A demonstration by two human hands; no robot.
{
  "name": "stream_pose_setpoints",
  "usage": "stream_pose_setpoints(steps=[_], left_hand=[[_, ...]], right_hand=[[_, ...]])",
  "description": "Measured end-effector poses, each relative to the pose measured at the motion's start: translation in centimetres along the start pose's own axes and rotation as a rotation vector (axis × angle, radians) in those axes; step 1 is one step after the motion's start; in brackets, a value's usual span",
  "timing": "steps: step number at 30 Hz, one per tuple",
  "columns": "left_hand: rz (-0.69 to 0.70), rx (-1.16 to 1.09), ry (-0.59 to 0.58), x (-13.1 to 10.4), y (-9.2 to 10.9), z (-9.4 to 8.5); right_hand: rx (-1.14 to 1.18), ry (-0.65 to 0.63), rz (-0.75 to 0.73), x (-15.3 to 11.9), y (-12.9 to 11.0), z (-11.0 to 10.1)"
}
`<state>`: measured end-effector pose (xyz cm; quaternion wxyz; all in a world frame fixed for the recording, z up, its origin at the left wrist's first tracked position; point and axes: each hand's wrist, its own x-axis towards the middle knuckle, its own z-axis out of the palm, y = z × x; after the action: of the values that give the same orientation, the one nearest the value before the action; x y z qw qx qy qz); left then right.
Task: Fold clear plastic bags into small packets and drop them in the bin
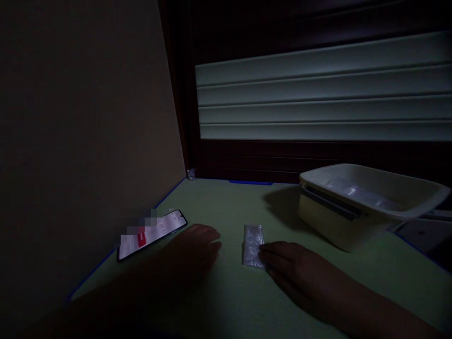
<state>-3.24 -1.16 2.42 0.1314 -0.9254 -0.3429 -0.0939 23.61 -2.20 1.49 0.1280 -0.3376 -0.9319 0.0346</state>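
Note:
A flat, folded piece of clear plastic [252, 245], perhaps a small bag, lies on the pale green table near its middle. My right hand [294, 266] rests at its right edge, fingers stretched out and the tips touching the plastic. To the left of the plastic, apart from it, my left hand [199, 245] is held over the table with its fingers loosely extended and nothing in them. Dim light blurs the left hand and forearm.
A phone [155, 235] with a lit screen lies at the left beside the wall. At the right stands a cream plastic tub [328, 216] with clear plastic pieces [353, 190] inside. A dark wooden panel with pale slats [318, 99] rises behind the green table [226, 197].

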Motion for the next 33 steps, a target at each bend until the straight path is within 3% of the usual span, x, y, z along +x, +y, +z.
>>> stream_pose_setpoints(steps=[3,6,11,16,22,27,33], left_hand=[[0.110,-0.107,0.124,2.3,1.3,0.2],[0.191,-0.269,0.213,4.1,1.4,1.2],[0.297,-0.458,0.180,5.3,1.1,2.8],[0.259,-0.522,0.191,4.7,1.1,2.9],[0.219,-0.525,0.185,4.4,1.0,3.3],[0.217,-0.597,0.247,4.6,1.0,3.6],[0.148,-0.681,0.265,4.6,1.2,3.9]], right_hand=[[0.025,0.000,0.011,0.1,-0.1,-0.1],[0.062,0.027,0.009,0.2,0.1,0.0],[0.114,0.070,-0.003,0.3,0.2,-0.1],[0.180,0.147,0.020,0.2,0.6,0.3],[0.253,0.107,0.036,0.7,0.7,0.8],[0.264,0.101,0.037,1.0,0.8,0.8],[0.330,0.138,0.156,1.3,0.7,0.9]])
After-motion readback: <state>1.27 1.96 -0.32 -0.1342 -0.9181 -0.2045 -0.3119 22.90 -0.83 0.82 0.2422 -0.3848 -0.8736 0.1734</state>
